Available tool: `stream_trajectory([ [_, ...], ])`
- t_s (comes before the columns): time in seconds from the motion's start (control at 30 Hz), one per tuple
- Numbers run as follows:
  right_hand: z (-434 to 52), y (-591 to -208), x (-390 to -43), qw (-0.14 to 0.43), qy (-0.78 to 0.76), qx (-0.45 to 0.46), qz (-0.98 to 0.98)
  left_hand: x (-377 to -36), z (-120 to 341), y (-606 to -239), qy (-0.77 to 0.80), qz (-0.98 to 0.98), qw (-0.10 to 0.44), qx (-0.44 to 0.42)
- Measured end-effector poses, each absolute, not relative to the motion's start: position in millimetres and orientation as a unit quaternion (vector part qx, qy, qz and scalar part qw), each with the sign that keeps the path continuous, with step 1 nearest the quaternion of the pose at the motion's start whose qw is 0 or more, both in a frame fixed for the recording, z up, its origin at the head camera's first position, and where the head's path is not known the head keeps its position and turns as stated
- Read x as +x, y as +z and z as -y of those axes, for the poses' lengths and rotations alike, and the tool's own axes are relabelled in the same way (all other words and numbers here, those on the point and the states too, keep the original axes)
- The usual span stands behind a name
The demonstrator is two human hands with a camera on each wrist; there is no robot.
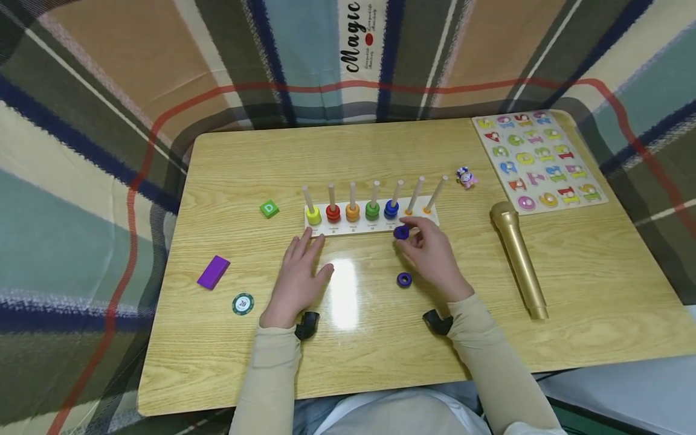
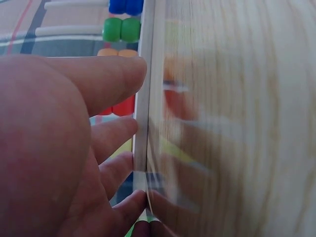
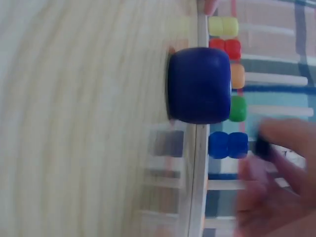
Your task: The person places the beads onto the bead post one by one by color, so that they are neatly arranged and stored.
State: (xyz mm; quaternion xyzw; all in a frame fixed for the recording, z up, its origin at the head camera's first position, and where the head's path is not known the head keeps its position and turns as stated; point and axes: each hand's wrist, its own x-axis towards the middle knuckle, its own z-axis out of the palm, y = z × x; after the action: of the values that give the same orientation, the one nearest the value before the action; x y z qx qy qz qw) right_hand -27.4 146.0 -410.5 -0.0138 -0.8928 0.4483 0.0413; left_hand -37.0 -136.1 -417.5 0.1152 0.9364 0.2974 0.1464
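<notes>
The right hand (image 1: pixel 432 254) pinches a purple ring (image 1: pixel 401 232) at its fingertips, just before the peg board (image 1: pixel 375 226), near the empty peg (image 1: pixel 414 194) beyond the grip. The left hand (image 1: pixel 299 275) lies flat and relaxed, fingers touching the board's near edge. To seat the ring well, lift it above the peg tip, level, then lower. A spare ring (image 1: pixel 404 279) lies behind the grip; the bench (image 1: pixel 598 272) beside it is open.

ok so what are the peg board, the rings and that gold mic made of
Peg board: pale unpainted wood by the look, matte pegs with visible grain tone. Rings, like the purple ring pinched by the right hand: probably painted wood, smooth solid colour. Gold microphone: likely plastic with a shiny metallic coating.
</notes>
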Motion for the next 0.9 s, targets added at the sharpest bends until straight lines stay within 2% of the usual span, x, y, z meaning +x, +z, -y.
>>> stream_trajectory([
  [0.17,-148,-397,-32,0.215,0.592,-0.056,0.775,-37,137,-417,0.294,-0.938,0.146,0.114],
  [0.3,-149,-384,-46,0.280,0.626,-0.066,0.725,-37,138,-416,0.299,-0.937,0.145,0.112],
  [0.57,-149,-374,-70,0.283,0.602,-0.092,0.741,-36,137,-418,0.305,-0.934,0.149,0.113],
  [0.9,-149,-367,-72,0.276,0.549,-0.090,0.784,-36,137,-417,0.303,-0.935,0.140,0.120],
])
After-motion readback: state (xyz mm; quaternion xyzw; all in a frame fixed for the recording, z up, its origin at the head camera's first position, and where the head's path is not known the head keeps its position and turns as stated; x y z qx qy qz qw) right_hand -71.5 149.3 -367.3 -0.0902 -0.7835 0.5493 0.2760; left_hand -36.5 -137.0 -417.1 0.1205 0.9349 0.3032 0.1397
